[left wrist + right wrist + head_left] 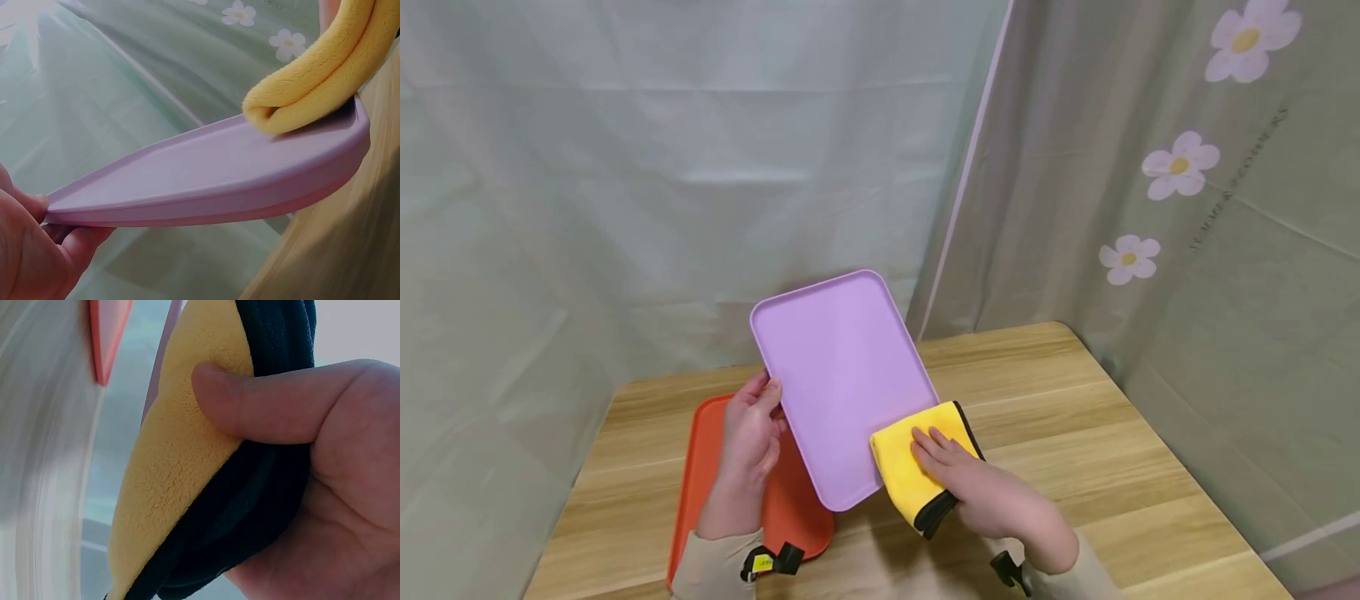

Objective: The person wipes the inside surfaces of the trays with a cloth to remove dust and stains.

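Observation:
A purple tray (842, 367) is held up at a tilt above the table. My left hand (752, 433) pinches its left long edge, thumb on the rim and fingers underneath, as the left wrist view also shows. A folded yellow cloth (910, 458) with black edging lies over the tray's lower right corner. My right hand (985, 483) holds this cloth, fingers spread over its upper face. In the right wrist view the thumb (250, 403) presses the cloth's yellow side near the dark edging. The cloth hides that corner of the tray in the head view.
An orange-red tray (797, 508) lies on the wooden table (1075, 417), partly under my left arm and the purple tray. Pale curtains (662, 167) hang behind and beside the table, with printed flowers (1180, 165) on the right one.

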### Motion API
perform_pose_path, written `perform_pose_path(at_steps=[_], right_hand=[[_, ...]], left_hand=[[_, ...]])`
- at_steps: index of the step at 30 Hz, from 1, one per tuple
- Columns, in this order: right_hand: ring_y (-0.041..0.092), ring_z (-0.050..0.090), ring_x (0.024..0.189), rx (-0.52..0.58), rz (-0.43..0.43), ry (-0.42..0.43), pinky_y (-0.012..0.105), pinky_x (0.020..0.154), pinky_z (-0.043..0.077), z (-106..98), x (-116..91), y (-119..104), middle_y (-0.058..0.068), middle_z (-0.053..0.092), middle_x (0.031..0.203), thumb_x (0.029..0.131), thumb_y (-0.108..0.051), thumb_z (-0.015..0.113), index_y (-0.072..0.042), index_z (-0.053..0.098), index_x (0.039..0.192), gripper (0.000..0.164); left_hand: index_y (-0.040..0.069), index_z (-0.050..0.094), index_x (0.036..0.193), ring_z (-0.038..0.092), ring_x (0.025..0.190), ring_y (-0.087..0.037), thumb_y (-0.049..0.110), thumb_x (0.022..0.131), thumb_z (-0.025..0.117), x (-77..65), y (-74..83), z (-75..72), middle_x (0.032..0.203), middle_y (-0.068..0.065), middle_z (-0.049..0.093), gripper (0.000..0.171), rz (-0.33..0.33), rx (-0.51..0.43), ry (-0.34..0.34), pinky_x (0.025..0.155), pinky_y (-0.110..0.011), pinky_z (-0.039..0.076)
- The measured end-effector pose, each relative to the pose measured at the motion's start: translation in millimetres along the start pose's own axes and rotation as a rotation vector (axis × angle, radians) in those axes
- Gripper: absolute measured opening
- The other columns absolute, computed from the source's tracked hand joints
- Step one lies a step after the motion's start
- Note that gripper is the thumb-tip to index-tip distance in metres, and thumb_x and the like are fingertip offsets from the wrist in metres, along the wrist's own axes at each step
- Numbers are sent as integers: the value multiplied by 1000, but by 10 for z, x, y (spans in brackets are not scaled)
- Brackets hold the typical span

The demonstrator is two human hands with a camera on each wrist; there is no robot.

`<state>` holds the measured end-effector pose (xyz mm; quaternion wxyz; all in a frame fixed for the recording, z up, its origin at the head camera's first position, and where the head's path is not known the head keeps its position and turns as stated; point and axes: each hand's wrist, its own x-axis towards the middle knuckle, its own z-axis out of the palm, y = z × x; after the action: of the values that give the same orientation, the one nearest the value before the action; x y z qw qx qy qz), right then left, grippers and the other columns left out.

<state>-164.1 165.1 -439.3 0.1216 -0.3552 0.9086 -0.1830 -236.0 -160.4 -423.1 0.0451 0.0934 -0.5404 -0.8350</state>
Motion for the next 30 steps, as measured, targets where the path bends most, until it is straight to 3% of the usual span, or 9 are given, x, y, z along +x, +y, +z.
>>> perform_pose_path(at_steps=[9,19,30], right_hand=[[42,19,160,39,-5,32,60,126,23,-53,-70,44,17,22,175,75,29,42,3,31,166,95],[40,18,161,43,4,24,59,127,20,-42,-112,91,15,23,176,75,28,41,2,32,165,94],[45,25,158,66,-18,93,63,125,22,-97,-193,203,20,30,172,71,28,39,5,37,162,94]], left_hand=[[-9,47,150,66,74,-10,8,112,52,-31,2,-6,93,3,68,42,3,-1,-11,59,-21,53],[-8,45,154,63,78,-9,8,113,48,-70,10,-20,93,5,63,44,-8,63,-15,62,-20,52],[-8,44,154,62,77,-9,7,114,48,-86,13,-53,93,5,63,44,-21,82,4,60,-20,51]])
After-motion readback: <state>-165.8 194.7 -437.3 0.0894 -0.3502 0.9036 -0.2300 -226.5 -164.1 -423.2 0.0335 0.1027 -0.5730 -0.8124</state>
